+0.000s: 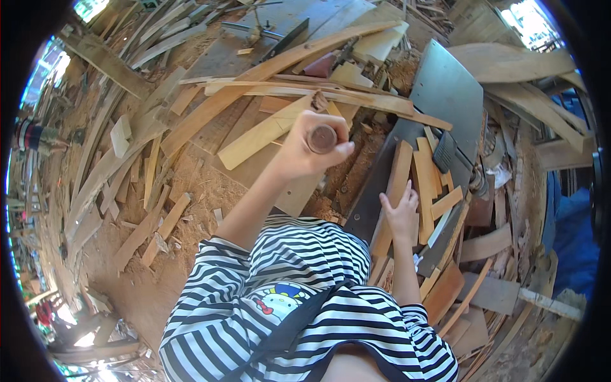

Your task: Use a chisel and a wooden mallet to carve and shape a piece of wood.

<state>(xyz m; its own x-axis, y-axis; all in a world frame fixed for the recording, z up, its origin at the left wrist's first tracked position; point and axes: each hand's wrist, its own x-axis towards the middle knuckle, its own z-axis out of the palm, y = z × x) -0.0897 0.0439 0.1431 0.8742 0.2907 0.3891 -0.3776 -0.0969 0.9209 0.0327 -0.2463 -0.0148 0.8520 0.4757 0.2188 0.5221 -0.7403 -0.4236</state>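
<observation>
My left hand (305,149) is raised above the work area, its fingers wrapped round a brown cylindrical wooden handle (322,138). The handle's round end faces up; a dark brown part shows past my knuckles, and I cannot make out the tool's full shape. On the right, my right hand (401,210) rests with fingers spread against a long wooden plank (393,184). That plank lies on a dark flat machine table (372,184), beside several short wooden strips (422,172) and a black slotted piece (447,151).
A grey-blue metal plate (445,79) slopes at the far right of the machine table. Long curved boards (254,67) cross the space ahead, over a pale board (264,134). Sawdust and offcuts cover the ground (191,229) at left. Stacked scrap wood (487,245) stands at right.
</observation>
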